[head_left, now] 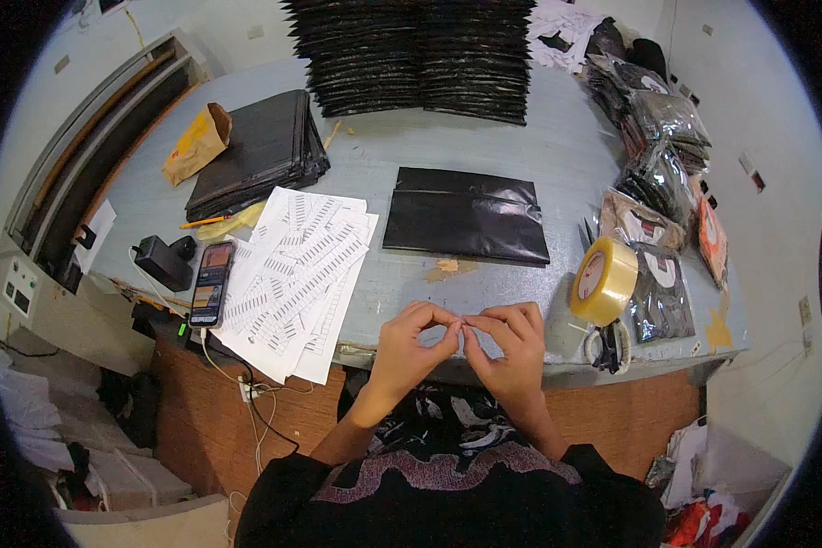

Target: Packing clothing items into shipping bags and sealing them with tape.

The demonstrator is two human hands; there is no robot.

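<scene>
My left hand (409,345) and my right hand (513,352) meet just above the table's front edge. On each, thumb and index finger are pinched, with the fingertips of both hands touching. Anything between them is too small or hidden to make out. Just beyond the hands, a flat black plastic mailing bag (466,217) lies on the grey table (365,151). Between it and my fingers sits a small torn brown scrap (447,267). To the right of my right hand are a large roll of clear yellowish tape (619,297) and scissors (606,352) at the edge.
Printed white sheets (292,274) and a phone (212,285) on a cable lie left. Behind them are a black bag stack (256,151) and a paper bag (199,144). Tall black bag piles (420,64) stand at the back. Clear-bagged garments (662,297) line the right side.
</scene>
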